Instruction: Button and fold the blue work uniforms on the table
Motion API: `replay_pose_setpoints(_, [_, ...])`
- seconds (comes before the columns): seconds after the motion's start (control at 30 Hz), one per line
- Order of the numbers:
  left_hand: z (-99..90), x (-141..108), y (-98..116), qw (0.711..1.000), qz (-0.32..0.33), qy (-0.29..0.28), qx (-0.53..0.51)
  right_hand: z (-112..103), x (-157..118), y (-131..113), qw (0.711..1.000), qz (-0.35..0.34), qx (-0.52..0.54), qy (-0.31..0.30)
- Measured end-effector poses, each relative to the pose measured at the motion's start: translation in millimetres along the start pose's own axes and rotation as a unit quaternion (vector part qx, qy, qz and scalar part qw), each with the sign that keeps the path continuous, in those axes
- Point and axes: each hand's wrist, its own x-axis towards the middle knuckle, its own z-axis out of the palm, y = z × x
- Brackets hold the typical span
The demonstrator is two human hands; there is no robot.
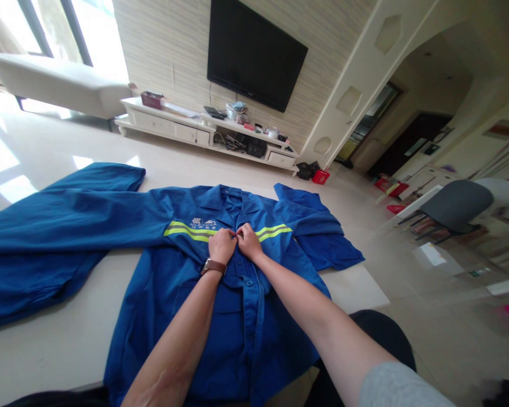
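Note:
A blue work jacket (220, 282) with yellow-green reflective stripes and a white chest logo lies spread front side up, collar away from me. My left hand (222, 246), with a brown-strapped watch on the wrist, pinches the front placket at stripe height. Right beside it, my right hand (249, 242) pinches the other edge of the opening; the fingertips of both hands meet there and hide the spot between them. Buttons show on the placket below my hands. More blue fabric (29, 277) lies under the sleeve at left, and another blue piece (335, 249) at right.
The jacket rests on a pale table (360, 285). Beyond it stand a white TV cabinet (165, 124) with small items and a wall-mounted television (254, 53). A black seat (382, 333) is near the table's right corner; a grey chair (460, 203) stands farther right.

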Motion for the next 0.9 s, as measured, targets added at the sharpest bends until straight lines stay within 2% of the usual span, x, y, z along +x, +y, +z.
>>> replay_pose_setpoints(0.2, [1.2, -0.9, -2.8, 0.999, 0.007, 0.013, -0.03, 0.5, 0.0, 1.2, 1.0, -0.009, 0.011, 0.013])
replay_pose_setpoints(0.43, [3.1, 1.4, -1.9, 0.997, -0.023, 0.004, -0.07, -0.3, -0.9, 0.5, 0.999, -0.012, 0.029, 0.027])
replay_pose_setpoints(0.9, [1.0, -0.5, 3.8, 0.998, -0.044, 0.011, -0.033, 3.2, 4.4, 6.4, 0.996, 0.058, 0.054, 0.047])
